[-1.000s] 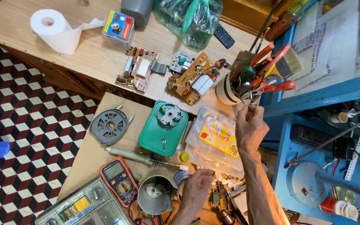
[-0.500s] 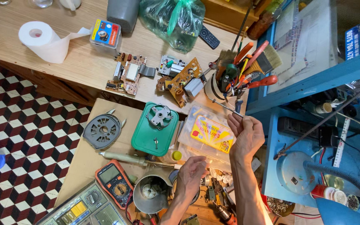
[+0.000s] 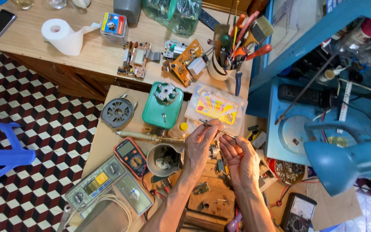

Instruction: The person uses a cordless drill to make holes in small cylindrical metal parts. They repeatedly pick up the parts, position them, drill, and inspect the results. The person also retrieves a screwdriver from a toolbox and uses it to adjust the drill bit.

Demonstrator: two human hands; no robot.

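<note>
A thin metal rod is pinched between the fingers of the left hand and right hand, just below the plastic bag; the metal cup lies left of it.

both hands up over the cluttered bench: left hand and right hand pinch a thin metal tool betw fingertips, just above the plastic bag w/ yellow label. green motor housing to the left, metal cup near left wrist, multimeter beside it.
</note>
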